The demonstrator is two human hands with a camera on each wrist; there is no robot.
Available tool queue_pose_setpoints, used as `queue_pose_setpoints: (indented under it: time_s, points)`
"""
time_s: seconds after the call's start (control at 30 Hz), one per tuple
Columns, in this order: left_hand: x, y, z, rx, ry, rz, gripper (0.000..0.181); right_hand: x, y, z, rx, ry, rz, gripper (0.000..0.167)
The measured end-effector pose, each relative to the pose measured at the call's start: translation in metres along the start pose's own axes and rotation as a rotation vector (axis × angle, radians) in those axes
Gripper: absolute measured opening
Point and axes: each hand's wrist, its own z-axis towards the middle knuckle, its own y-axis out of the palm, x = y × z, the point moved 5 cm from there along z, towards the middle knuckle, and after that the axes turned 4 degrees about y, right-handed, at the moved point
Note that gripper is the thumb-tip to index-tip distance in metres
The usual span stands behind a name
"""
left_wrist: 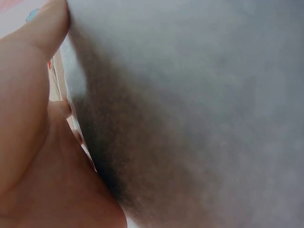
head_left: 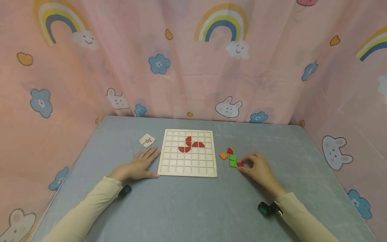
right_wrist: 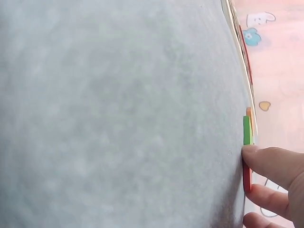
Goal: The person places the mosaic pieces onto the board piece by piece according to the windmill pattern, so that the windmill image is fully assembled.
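Note:
A pale wooden grid board (head_left: 187,168) lies on the table with several red quarter-round pieces (head_left: 188,144) set in its cells. Flat on the table, my left hand (head_left: 139,167) has its fingers spread, the thumb and fingertips at the board's left edge. Right of the board, my right hand (head_left: 257,168) pinches a red piece (head_left: 240,164) between thumb and fingers, low at the table; the piece's full shape is partly hidden. Beside it lie two green squares (head_left: 232,160). An orange square (head_left: 223,155) and a red quarter-round piece (head_left: 230,151) lie just beyond.
A small card (head_left: 147,140) with a printed grid and red pattern lies left of the board. The grey table (head_left: 187,208) is bordered at the back and sides by a pink patterned curtain (head_left: 187,87). Each wrist wears a black camera (head_left: 267,208).

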Motion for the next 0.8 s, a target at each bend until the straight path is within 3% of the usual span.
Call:
queue_pose_setpoints:
  time_s: [0.23, 0.47, 0.8]
  points:
    - [-0.005, 0.003, 0.001, 0.007, -0.016, 0.0, 0.104, 0.0, 0.0, 0.001, 0.017, -0.025, 0.016, 0.028]
    - [0.001, 0.001, 0.001, -0.022, -0.026, 0.025, 0.101, -0.004, -0.001, 0.003, 0.014, -0.045, 0.041, 0.031]
    - [0.001, 0.0, 0.001, -0.029, -0.048, 0.042, 0.1, -0.029, 0.009, 0.018, -0.05, -0.07, 0.026, 0.034]
